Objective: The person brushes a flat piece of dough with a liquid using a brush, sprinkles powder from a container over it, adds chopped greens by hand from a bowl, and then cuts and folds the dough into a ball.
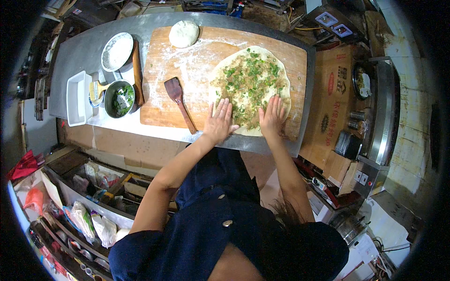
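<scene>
A flat round sheet of dough (251, 87), strewn with chopped green onion and a brownish seasoning, lies on the right part of a floured wooden board (154, 112). My left hand (219, 121) rests palm down at the sheet's near left edge. At the near right edge, my right hand (271, 116) lies on the dough, fingers pointing away from me. Neither hand grasps anything. A wooden spatula (177, 96) is on the board to the left of my left hand. Towards the board's far edge sits a round lump of dough (184, 34).
Left of the board are a rolling pin (136, 73), a bowl of flour (117, 52), a metal pot with chopped greens (120, 99), a brush (96, 90) and a white plastic tray (78, 105). A cardboard sheet (328, 105) stands beyond the metal table's right edge.
</scene>
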The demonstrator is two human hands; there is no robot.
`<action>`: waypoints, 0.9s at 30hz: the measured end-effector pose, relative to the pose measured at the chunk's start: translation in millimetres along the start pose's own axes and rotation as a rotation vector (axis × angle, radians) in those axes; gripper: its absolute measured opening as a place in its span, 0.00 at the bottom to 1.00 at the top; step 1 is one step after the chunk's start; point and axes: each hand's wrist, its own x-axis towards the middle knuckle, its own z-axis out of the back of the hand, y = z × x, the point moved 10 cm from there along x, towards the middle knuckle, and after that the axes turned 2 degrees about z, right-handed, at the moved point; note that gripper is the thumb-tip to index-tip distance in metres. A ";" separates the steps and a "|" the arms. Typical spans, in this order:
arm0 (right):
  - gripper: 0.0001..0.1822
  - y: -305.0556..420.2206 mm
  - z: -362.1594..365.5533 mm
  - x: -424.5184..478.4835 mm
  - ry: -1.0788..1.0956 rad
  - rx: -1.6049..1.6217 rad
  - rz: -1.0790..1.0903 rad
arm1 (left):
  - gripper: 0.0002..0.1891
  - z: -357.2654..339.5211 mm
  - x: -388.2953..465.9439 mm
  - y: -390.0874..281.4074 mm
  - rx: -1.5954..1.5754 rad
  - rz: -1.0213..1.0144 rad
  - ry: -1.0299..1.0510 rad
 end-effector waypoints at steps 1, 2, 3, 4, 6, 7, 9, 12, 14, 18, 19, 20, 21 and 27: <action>0.37 5.1 -0.4 -3.6 0.002 0.046 0.055 | 0.43 -3.5 3.3 5.1 0.040 0.037 0.017; 0.38 4.7 -0.3 -5.2 0.003 0.030 0.061 | 0.44 -6.5 5.1 10.0 0.080 0.076 0.034; 0.38 8.1 1.3 -4.4 0.003 0.018 0.070 | 0.44 -5.2 5.5 10.9 0.077 0.076 0.041; 0.38 11.9 2.9 -3.2 0.003 0.007 0.081 | 0.44 -3.1 5.6 11.2 0.073 0.078 0.048; 0.35 33.8 9.3 -2.9 0.006 0.058 0.174 | 0.42 -1.8 3.9 15.0 0.016 0.099 0.021; 0.32 39.7 14.4 -2.4 -0.054 0.106 0.201 | 0.41 -5.9 4.2 14.2 0.015 0.078 0.010; 0.27 46.4 24.0 2.3 -0.176 0.209 0.264 | 0.38 -11.0 9.2 15.4 0.019 0.044 -0.021; 0.09 49.8 58.8 15.2 -0.181 0.504 0.100 | 0.35 6.3 2.4 22.3 -0.158 0.009 -0.127; 0.07 32.8 53.0 25.8 -0.218 0.594 -0.067 | 0.33 18.4 -1.3 32.2 -0.211 -0.017 -0.263; 0.25 49.1 50.4 42.2 -0.160 0.315 0.022 | 0.17 52.2 -12.7 64.8 -0.382 0.152 -0.571; 0.28 62.5 59.0 40.1 -0.185 0.323 0.039 | 0.14 59.7 -17.7 77.0 -0.420 0.206 -0.612; 0.31 77.0 65.5 39.1 -0.209 0.331 0.056 | 0.11 65.0 -25.4 96.7 -0.585 0.251 -0.645; 0.33 81.7 52.1 40.7 -0.061 0.427 -0.009 | 0.11 73.4 -36.4 114.5 -0.609 0.418 -0.590; 0.34 258.3 66.1 11.0 -0.061 0.413 0.502 | 0.16 45.8 -167.1 261.1 -0.495 1.031 -1.033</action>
